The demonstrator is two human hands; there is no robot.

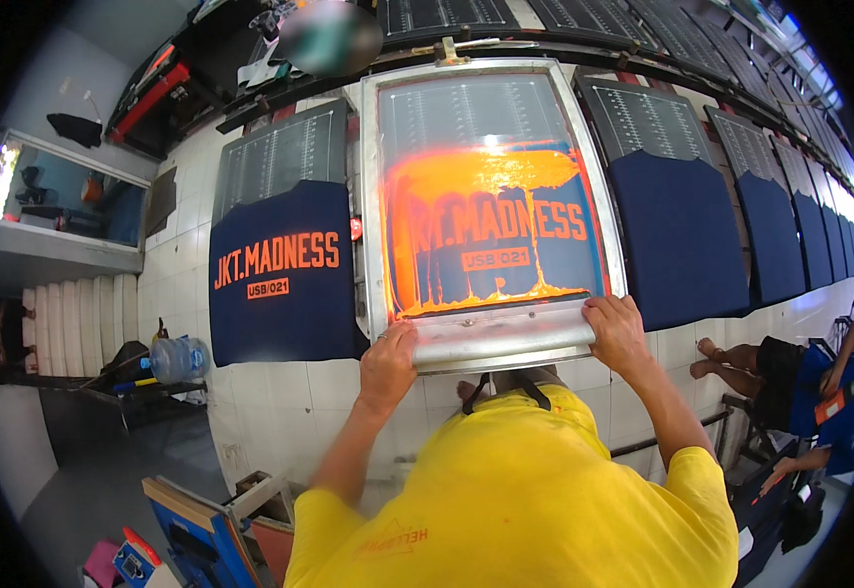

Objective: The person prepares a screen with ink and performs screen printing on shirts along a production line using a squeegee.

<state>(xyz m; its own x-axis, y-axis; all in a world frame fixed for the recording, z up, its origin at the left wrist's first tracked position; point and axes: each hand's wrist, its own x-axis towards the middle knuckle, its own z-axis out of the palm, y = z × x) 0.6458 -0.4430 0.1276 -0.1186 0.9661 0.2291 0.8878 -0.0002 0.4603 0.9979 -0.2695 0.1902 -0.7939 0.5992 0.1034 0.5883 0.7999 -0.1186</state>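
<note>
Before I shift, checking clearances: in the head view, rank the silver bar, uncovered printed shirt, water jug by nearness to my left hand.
From your left hand:
1. Silver bar: gripped, extending right.
2. Printed shirt: left.
3. Water jug: farther left.

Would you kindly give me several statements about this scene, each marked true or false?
1. The left hand and right hand are at the near corners of the silver frame. True.
2. The wet ink on the screen is green. False: it is bright orange.
3. The dark blue shirt just left of the frame bears orange lettering. True.
4. The dark blue shirt just right of the frame bears the same lettering. False: its visible side is plain.
5. The person's shirt is yellow. True.
</note>
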